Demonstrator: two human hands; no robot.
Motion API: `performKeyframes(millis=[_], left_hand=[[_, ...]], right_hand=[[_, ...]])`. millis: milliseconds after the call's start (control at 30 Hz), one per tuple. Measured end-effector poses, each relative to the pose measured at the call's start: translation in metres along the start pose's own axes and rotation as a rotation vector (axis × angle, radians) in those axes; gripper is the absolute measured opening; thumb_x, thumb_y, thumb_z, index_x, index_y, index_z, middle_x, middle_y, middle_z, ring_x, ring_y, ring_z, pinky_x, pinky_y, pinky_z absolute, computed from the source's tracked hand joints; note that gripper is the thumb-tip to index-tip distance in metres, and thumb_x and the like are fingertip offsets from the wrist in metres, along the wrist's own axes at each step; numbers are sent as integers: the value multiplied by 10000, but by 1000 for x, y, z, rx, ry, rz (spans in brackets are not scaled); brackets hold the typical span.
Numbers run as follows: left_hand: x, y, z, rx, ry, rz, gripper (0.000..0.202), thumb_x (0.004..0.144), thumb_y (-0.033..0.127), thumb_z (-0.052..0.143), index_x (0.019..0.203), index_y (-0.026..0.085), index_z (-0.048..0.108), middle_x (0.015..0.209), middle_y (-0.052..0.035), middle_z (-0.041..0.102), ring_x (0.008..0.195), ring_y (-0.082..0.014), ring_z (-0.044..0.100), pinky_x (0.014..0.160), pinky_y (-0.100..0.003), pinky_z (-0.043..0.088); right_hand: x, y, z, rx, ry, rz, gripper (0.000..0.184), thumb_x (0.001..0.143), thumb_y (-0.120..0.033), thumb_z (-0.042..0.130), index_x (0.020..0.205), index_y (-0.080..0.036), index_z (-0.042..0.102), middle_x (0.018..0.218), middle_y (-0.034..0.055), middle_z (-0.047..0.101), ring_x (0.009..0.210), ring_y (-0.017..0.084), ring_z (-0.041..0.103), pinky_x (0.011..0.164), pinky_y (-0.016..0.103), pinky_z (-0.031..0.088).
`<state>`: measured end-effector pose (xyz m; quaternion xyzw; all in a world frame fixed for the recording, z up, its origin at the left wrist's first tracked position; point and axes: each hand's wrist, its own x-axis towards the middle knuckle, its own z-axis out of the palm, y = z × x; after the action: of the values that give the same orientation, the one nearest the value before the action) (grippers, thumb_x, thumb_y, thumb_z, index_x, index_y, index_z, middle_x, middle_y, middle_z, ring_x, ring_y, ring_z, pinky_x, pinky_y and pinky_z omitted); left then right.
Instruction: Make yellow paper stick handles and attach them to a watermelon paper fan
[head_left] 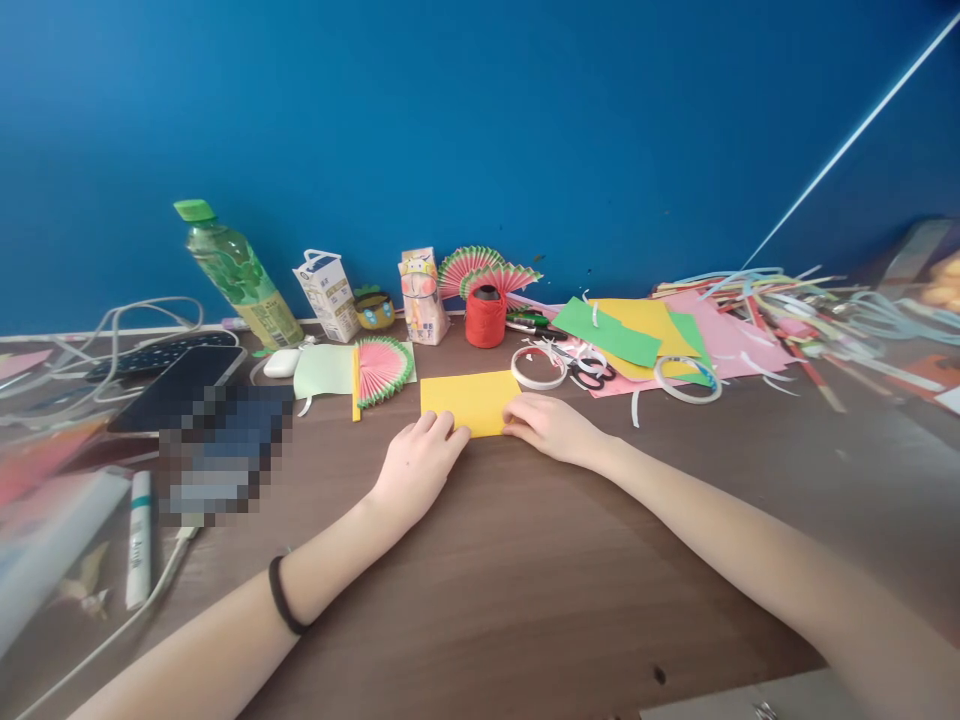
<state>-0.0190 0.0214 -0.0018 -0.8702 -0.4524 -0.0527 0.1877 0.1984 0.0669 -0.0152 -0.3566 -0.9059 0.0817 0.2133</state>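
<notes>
Nearest the camera, a brown wood-grain table top (pixel 525 580) carries both forearms, and a black elastic band (pixel 281 595) circles the left wrist. To the near left lies a white cylindrical marker with a teal band (pixel 139 540). Further in, the left hand (pixel 420 465) rests palm down with fingers loosely extended, their tips pressing the near left edge of a yellow rectangular sheet of paper (pixel 469 400); it grips nothing. The right hand (pixel 551 428) lies likewise flat and open, its fingertips on the sheet's near right corner. The sheet lies flat on the table at centre, between the two hands, smooth and matte. Just left of it sits a pleated pink paper fan with a green rim (pixel 382 370). Just right of it are a thin white tape ring (pixel 538 366) and black-handled scissors (pixel 592 375). Behind these stand a red spool of thread (pixel 485 317), a small white carton (pixel 328 295) and a tilted clear plastic bottle with a green cap (pixel 232 270), against a plain blue wall (pixel 525 120).
</notes>
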Motion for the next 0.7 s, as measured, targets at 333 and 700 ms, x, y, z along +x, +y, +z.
performKeyframes(millis=[333,700], left_hand=[[-6,19,-13,41,-102,10,295,732,-42,363,808,113,602,711,-76,554,653,-193,542,544,-279,426],[-11,22,-2,58,-26,33,398,786,17,382,1122,96,581,734,-86,560,715,-206,553,641,-323,494]], right_hand=[[-1,-11,2,-231,12,-232,275,895,-89,343,914,-149,611,806,70,585,733,168,451,653,279,336],[-4,-20,4,-249,94,-245,287,913,-283,419,989,-165,669,739,51,576,712,156,448,651,295,294]])
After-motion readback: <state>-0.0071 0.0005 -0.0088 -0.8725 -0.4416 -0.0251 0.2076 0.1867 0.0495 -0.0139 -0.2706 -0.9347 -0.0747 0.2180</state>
